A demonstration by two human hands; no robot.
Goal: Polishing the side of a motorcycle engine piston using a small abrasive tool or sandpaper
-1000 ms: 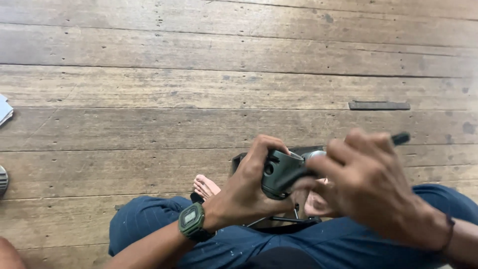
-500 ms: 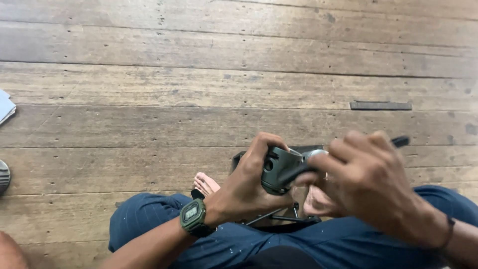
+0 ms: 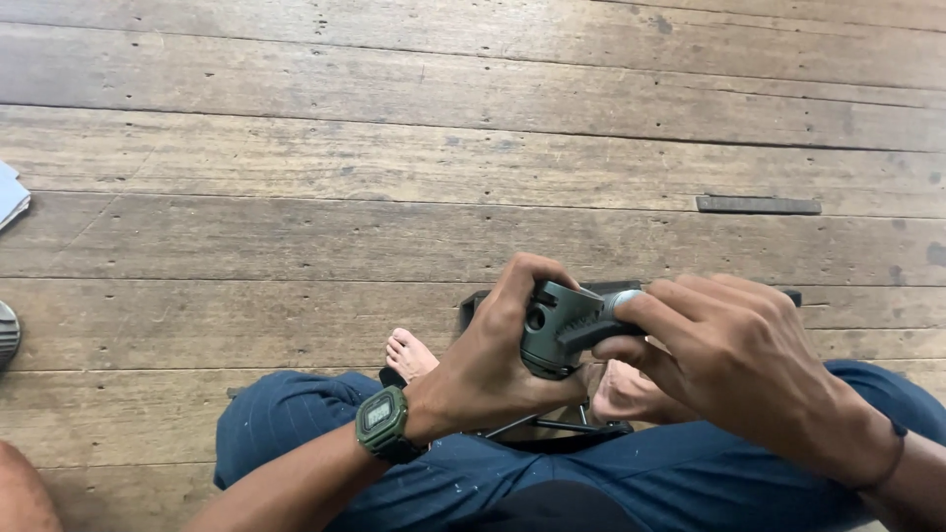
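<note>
The left hand (image 3: 493, 365) wraps the dark green power tool (image 3: 557, 330) held above the lap, near centre; the right hand (image 3: 729, 369) pinches its front fitting; it looks rigid, fairly heavy, best gripped round the body.

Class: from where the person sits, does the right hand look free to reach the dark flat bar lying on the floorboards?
Probably not at once: the right hand grips the grey-green tool, while the dark bar lies apart, beyond it on bare floorboards; nothing blocks the path.
</note>
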